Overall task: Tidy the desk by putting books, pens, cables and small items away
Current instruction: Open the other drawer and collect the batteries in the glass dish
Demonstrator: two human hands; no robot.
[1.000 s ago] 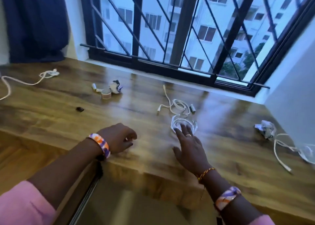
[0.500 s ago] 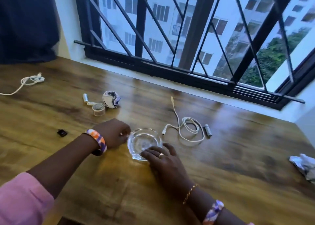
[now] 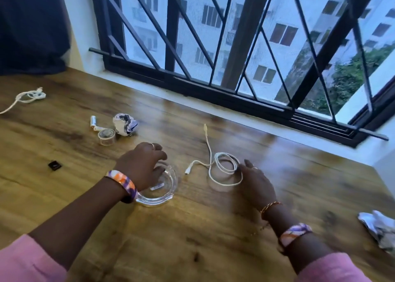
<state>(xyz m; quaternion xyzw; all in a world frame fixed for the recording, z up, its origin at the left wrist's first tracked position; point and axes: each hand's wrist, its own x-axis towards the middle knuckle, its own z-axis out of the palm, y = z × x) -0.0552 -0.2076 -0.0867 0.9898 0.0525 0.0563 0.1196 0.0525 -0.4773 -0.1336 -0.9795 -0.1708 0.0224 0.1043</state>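
Cables and small items lay scattered on the counter (image 3: 192, 239).
A glass dish (image 3: 159, 185) was gripped at its rim by the curled fingers of the left hand (image 3: 141, 167); rightward, the white cable (image 3: 222, 168) coil was touched by the relaxed right hand (image 3: 257, 184).

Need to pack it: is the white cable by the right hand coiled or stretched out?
Partly coiled: the white cable loops beside the right hand, two ends trailing loose.
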